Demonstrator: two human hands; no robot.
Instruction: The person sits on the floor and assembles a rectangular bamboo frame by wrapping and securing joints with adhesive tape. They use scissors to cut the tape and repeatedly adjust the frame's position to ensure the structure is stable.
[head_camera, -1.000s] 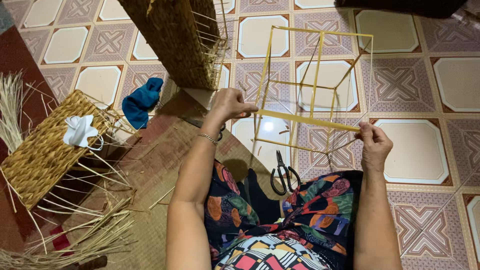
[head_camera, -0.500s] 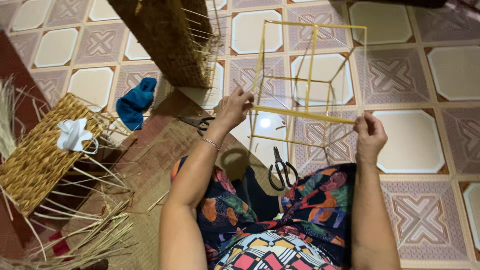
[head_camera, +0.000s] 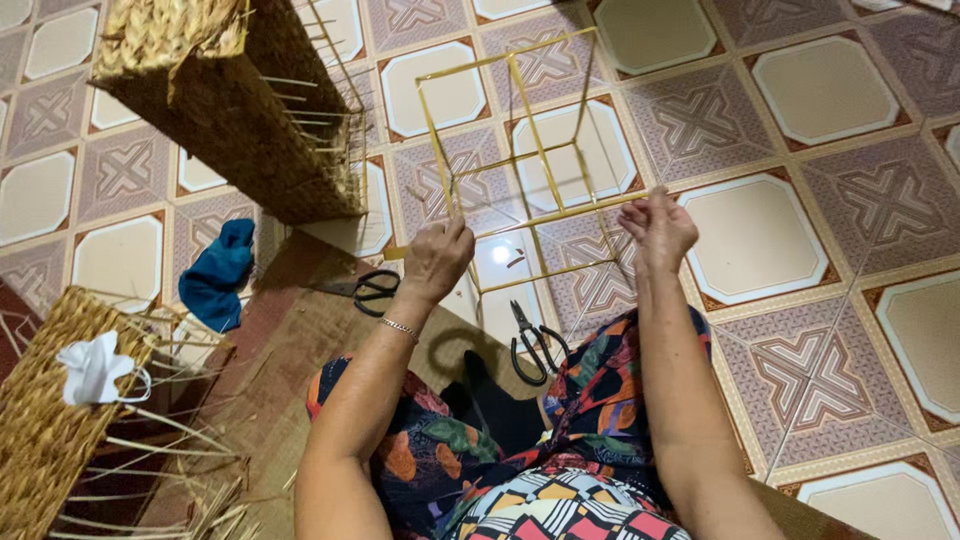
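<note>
I sit on the floor holding a yellow box-shaped wire frame in front of me. My left hand grips the near bar of the frame at its left end. My right hand pinches the same bar at its right end. The frame stands tilted over the patterned tiles, its far end away from me. Black scissors lie on the floor just below the frame, between my arms.
A tall woven basket with loose strands stands at upper left. A second pair of black scissors lies on a brown mat. A blue cloth, a flat woven basket with a white cloth and loose straw lie at left.
The view has shifted, so the frame and both hands sit more to the middle. My right hand has moved along the near bar toward my left hand. Both hands keep their hold.
</note>
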